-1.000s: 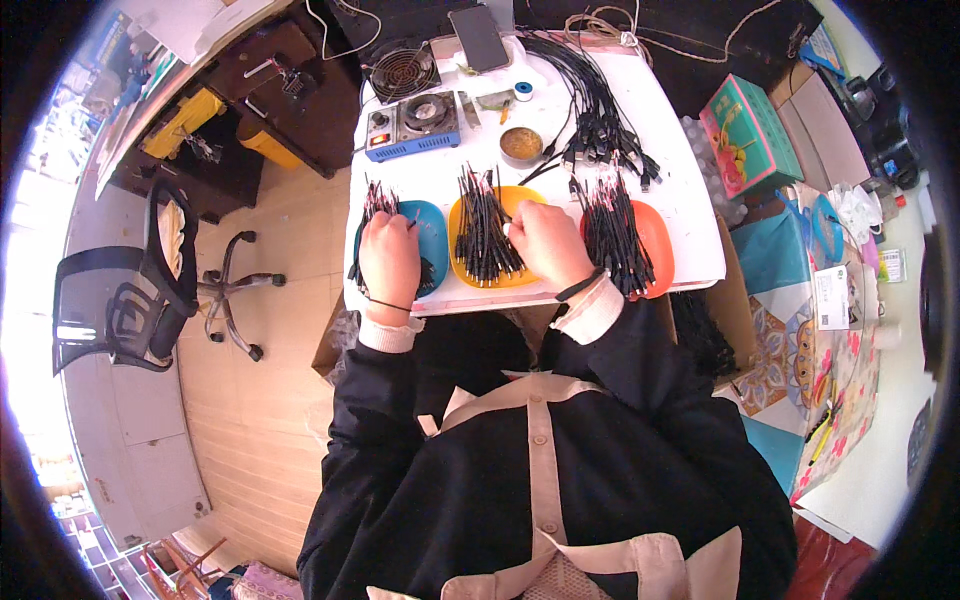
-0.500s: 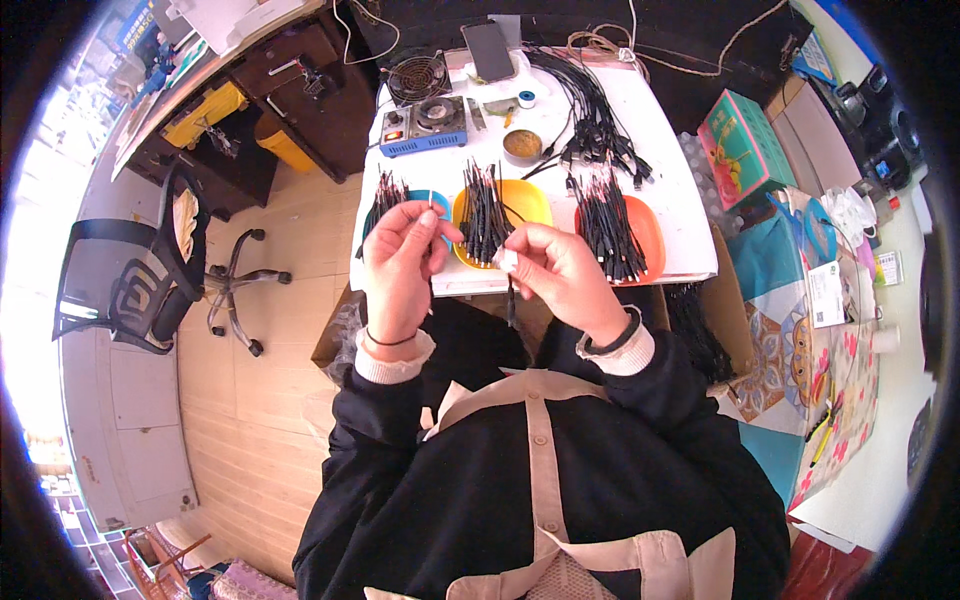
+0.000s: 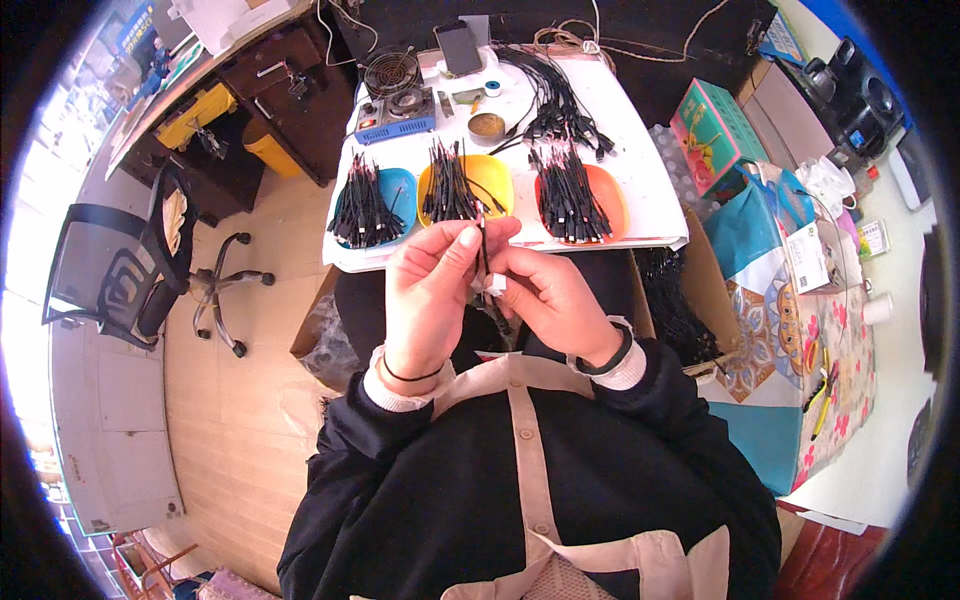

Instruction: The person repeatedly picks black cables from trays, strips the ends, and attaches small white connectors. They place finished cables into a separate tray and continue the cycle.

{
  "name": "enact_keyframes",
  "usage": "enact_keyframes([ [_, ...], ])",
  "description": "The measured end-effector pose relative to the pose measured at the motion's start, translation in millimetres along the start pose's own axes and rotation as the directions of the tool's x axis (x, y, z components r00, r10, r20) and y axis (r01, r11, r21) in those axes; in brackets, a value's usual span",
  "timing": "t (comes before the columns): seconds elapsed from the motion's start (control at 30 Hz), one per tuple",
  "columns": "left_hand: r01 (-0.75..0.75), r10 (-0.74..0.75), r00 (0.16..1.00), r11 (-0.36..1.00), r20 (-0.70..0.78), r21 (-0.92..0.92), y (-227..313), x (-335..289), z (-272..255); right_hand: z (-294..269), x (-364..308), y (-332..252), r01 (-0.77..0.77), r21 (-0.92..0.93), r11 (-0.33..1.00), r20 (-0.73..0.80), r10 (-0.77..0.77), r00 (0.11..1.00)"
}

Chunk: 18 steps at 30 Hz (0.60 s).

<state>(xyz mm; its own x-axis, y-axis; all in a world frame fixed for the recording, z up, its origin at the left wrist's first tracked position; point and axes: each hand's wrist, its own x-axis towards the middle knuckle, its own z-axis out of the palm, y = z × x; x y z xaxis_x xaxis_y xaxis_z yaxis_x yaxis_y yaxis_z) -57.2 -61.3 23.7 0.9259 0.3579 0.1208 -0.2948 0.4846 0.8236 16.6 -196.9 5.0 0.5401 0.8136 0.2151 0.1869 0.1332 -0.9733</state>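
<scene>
Close together in front of the table's near edge, my left hand and my right hand are both closed. Between my left thumb and fingers is a thin black cable, its pale tip pointing up. My right fingers pinch another black cable just below it, whose lower end hangs down; whether the two touch is hidden by the fingers. A white wrap covers my right thumb tip. Beyond my hands stand a blue bowl, a yellow bowl and an orange bowl, each holding a bundle of short black cables.
On the white table are a blue soldering device with a fan, a round tin, a small spool, a phone and long black cables. A cardboard box with cables stands right. An office chair is left.
My hands have come together and lower, bringing the two cables close to each other. The table and bowls appear shifted slightly left in the view.
</scene>
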Motion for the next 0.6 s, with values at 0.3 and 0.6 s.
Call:
enact_keyframes([
  [0.3,-0.063,0.061,0.998,0.983,0.018,0.175,-5,-11,5,-12,-6,-18,0.126,-0.136,0.983,-0.298,-0.162,0.941],
  [0.6,0.060,-0.067,0.995,0.993,0.068,0.098,-3,-21,11,-15,0,-24,0.205,-0.011,0.979,-0.237,-0.201,0.950],
])
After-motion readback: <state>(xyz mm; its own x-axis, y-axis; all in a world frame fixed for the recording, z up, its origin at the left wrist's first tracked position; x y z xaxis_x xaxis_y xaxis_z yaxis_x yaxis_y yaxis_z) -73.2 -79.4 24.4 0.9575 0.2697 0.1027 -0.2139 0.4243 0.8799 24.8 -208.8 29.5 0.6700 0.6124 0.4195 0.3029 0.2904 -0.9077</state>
